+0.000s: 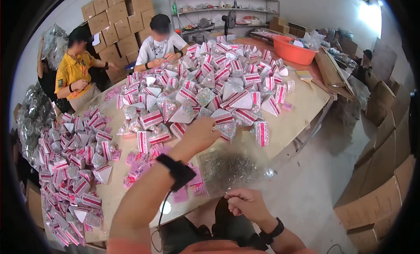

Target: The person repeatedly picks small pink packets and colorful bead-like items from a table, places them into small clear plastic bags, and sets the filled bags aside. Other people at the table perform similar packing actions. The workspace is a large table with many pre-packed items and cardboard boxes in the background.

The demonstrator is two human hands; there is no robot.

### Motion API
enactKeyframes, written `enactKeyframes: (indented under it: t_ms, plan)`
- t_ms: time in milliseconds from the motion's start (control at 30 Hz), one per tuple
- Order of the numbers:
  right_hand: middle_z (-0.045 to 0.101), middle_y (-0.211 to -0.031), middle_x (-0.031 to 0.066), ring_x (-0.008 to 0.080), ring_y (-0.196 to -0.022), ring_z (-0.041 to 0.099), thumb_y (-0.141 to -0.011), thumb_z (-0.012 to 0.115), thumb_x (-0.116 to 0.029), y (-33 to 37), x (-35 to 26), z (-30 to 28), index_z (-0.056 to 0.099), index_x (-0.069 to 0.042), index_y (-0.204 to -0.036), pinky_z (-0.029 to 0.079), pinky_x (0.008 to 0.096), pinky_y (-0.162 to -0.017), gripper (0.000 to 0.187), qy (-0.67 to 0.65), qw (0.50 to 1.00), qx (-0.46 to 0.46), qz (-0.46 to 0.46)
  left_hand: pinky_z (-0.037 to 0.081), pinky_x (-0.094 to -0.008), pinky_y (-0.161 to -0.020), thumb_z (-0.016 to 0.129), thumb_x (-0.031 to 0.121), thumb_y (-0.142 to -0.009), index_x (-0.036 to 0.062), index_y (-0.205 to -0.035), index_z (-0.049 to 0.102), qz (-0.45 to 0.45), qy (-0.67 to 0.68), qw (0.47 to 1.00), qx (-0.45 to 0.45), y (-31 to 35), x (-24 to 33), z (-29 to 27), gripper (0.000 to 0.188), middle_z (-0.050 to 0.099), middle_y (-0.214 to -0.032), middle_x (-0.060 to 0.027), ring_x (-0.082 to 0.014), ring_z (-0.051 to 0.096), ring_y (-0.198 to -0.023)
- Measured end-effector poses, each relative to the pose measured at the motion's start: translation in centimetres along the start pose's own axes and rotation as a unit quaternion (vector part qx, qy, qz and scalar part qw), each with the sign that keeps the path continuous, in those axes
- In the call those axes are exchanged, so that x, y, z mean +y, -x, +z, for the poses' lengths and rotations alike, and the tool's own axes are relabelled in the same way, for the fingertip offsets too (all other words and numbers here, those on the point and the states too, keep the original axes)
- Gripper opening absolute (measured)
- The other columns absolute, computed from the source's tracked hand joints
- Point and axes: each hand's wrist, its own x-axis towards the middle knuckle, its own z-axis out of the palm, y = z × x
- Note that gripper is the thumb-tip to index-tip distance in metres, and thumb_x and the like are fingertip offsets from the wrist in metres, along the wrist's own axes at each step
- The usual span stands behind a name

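My left hand (200,136) reaches over the table to the near edge of a big pile of cake-slice-shaped pieces. Its fingers curl against a wrapped cake-slice piece (226,130) with pink, white and speckled sides; the fingertips are partly hidden. Low at the table's front edge is my right hand (246,203), closed, thumb against the fingers; what it pinches, if anything, is too small to make out. Between the hands lies a stack of clear plastic bags (229,171), shiny and crinkled. Pink packets (136,167) lie beside my left forearm.
Another heap of wrapped slices (72,179) covers the table's left end. Two people, in a yellow shirt (70,69) and a white shirt (155,48), work across the table (302,116). An orange basin (294,50) stands at the far right; cardboard boxes (376,184) line the right side.
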Motion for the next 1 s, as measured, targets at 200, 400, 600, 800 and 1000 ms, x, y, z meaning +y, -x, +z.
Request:
enactKeyframes:
  t_ms: [200, 400, 600, 800, 1000]
  plan:
    - [0.059, -0.066, 0.0043, 0.0066, -0.051, 0.053, -0.082, 0.057, -0.006, -0.2, 0.6, -2.6, 0.060, 0.001, -0.092, 0.042, 0.0186, -0.043, 0.013, -0.022, 0.997, 0.058, 0.037, 0.042, -0.0426, -0.086, 0.059, 0.052, -0.070, -0.0080, -0.115, 0.044, -0.188, 0.007, 0.980, -0.067, -3.1, 2.7, 4.8, 0.077, 0.052, -0.109, -0.0286, -0.0386, 0.053, -0.100]
    - [0.059, -0.063, 0.0072, 0.0096, -0.047, 0.054, -0.081, 0.055, -0.001, -1.0, 2.2, -4.0, 0.061, 0.003, -0.089, 0.044, 0.0209, -0.041, 0.010, -0.061, 0.995, 0.077, 0.019, 0.042, -0.0445, -0.085, 0.063, 0.050, -0.065, -0.0087, -0.109, 0.043, -0.134, 0.024, 0.990, -0.039, -4.8, 1.2, 8.2, 0.077, 0.050, -0.109, -0.0292, -0.0406, 0.053, -0.098]
    - [0.059, -0.061, 0.0081, 0.0110, -0.045, 0.055, -0.080, 0.054, 0.000, -1.9, 2.5, -4.1, 0.060, 0.003, -0.087, 0.046, 0.0223, -0.040, 0.010, -0.058, 0.995, 0.082, 0.007, 0.038, -0.0456, -0.089, 0.061, 0.043, -0.068, -0.0050, -0.108, 0.043, -0.089, -0.078, 0.992, -0.039, -2.7, 1.7, 4.6, 0.065, 0.050, -0.108, -0.0257, -0.0419, 0.048, -0.102]
    - [0.058, -0.059, 0.0094, 0.0131, -0.043, 0.054, -0.077, 0.053, 0.001, -2.4, 2.1, -3.6, 0.060, 0.003, -0.085, 0.046, 0.0245, -0.038, 0.010, -0.067, 0.992, 0.103, 0.006, 0.042, -0.0433, -0.083, 0.060, 0.036, -0.072, -0.0039, -0.105, 0.045, -0.105, -0.041, 0.993, 0.043, 0.1, 1.5, 0.3, 0.054, 0.053, -0.099, -0.0226, -0.0356, 0.052, -0.093]
    - [0.055, -0.055, 0.0097, 0.0138, -0.041, 0.053, -0.075, 0.048, 0.002, -2.6, 2.5, -3.7, 0.056, 0.005, -0.083, 0.046, 0.0260, -0.035, 0.012, -0.035, 0.994, 0.097, -0.022, 0.043, -0.0391, -0.086, 0.039, 0.051, -0.087, 0.0019, -0.124, 0.039, -0.170, 0.709, 0.682, 0.046, 7.3, -1.4, -2.3, 0.062, 0.051, -0.115, -0.0202, -0.0317, 0.053, -0.101]
